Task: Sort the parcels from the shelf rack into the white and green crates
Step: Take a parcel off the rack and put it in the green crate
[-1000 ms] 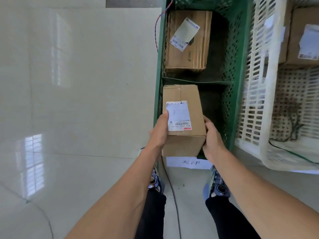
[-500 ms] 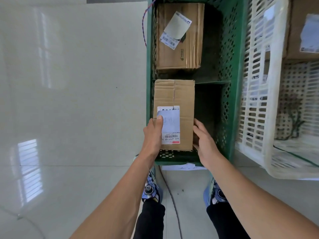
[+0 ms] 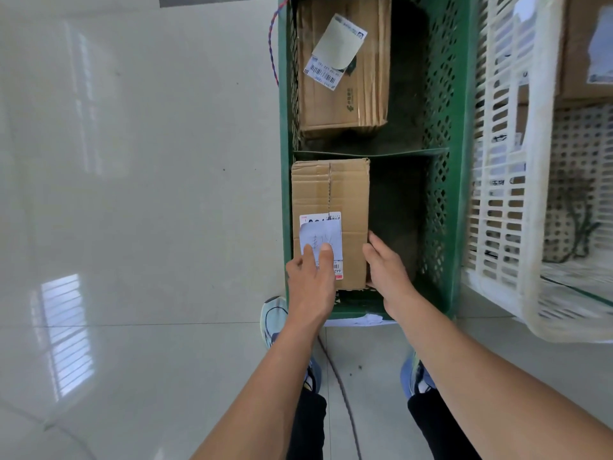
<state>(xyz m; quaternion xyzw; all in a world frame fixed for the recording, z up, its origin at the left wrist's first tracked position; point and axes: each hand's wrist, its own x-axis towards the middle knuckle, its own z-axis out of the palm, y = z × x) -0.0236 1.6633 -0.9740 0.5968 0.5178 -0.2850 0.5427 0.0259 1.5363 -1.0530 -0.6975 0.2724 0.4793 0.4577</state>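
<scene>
A brown cardboard parcel (image 3: pixel 331 190) with a white label lies in the near compartment of the green crate (image 3: pixel 459 161), against its left wall. My left hand (image 3: pixel 310 280) rests on top of it, straight fingers lying over the label. My right hand (image 3: pixel 386 270) touches the parcel's right side, thumb at the top edge; its fingers are hidden behind the hand. A second labelled parcel (image 3: pixel 341 104) lies in the far compartment, beyond the divider (image 3: pixel 371 153). The white crate (image 3: pixel 537 194) stands to the right with another parcel (image 3: pixel 583 44) inside.
The crates stand on a glossy tiled floor (image 3: pixel 132 227). A thin dark cable (image 3: pixel 341 386) runs between my feet, and a red-blue cord (image 3: pixel 272 44) hangs at the green crate's left wall. A paper tag (image 3: pixel 361 320) hangs on the crate's near end.
The parcel went from held above the crate's near edge down into the near compartment. My left hand shifted from its side onto its top.
</scene>
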